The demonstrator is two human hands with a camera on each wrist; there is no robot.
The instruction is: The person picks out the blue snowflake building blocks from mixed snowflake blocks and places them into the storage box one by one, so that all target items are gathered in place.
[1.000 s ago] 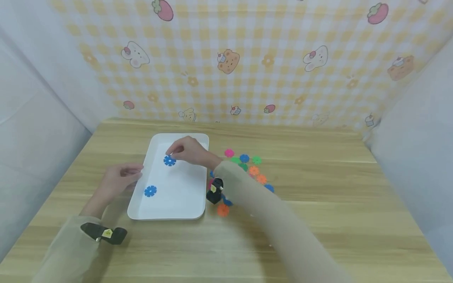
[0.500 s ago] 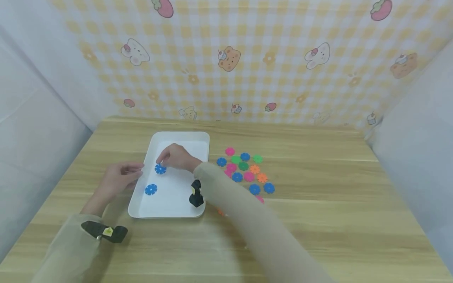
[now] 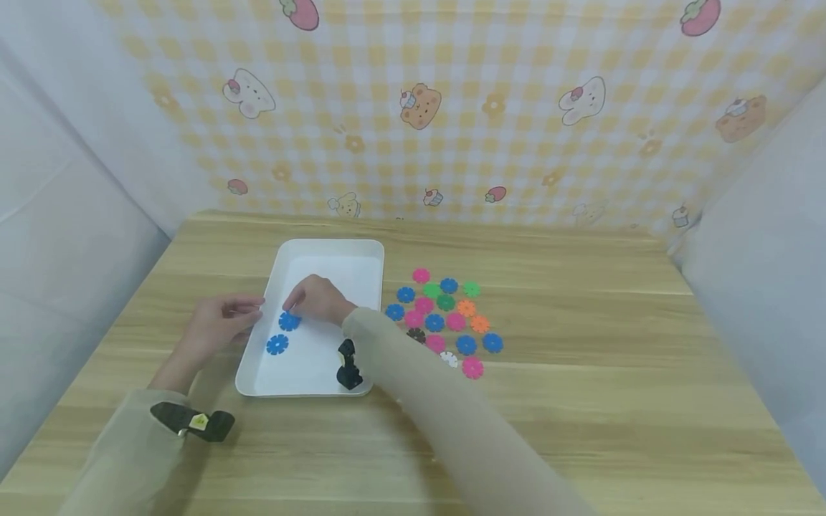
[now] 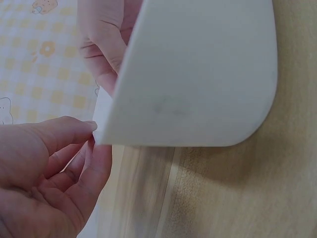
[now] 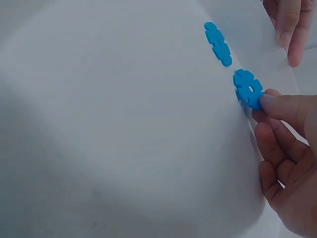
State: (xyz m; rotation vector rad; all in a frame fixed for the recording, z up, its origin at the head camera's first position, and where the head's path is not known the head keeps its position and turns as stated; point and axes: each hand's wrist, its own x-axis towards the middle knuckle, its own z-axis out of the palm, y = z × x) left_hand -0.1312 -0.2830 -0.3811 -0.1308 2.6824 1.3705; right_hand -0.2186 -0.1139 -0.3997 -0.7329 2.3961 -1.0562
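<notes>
A shallow white tray [image 3: 306, 373] lies on the wooden table, left of centre. At its left rim my left hand [image 3: 216, 326] pinches the edge between thumb and fingers, as the left wrist view shows with the tray wall [image 4: 198, 79] beside the fingers. Over the tray, my right hand [image 3: 319, 301] pinches a blue snowflake building disc [image 5: 246, 88] by its edge. The disc is tilted, close over the tray floor. A second blue snowflake disc [image 5: 218, 44] lies flat in the tray near the left wall, just nearer to me than the held one.
Right of the tray lie several loose snowflake discs in pink [image 3: 473, 368], blue [image 3: 493, 342], green [image 3: 446, 302], orange [image 3: 480, 324], black [image 3: 416, 335] and white [image 3: 449, 359]. My right forearm [image 3: 452, 423] crosses in front of them. A checked cloth [image 3: 490, 143] hangs behind the table.
My right hand has carried the held blue disc toward me and to the left, up beside the disc lying in the tray. My left hand stays at the rim.
</notes>
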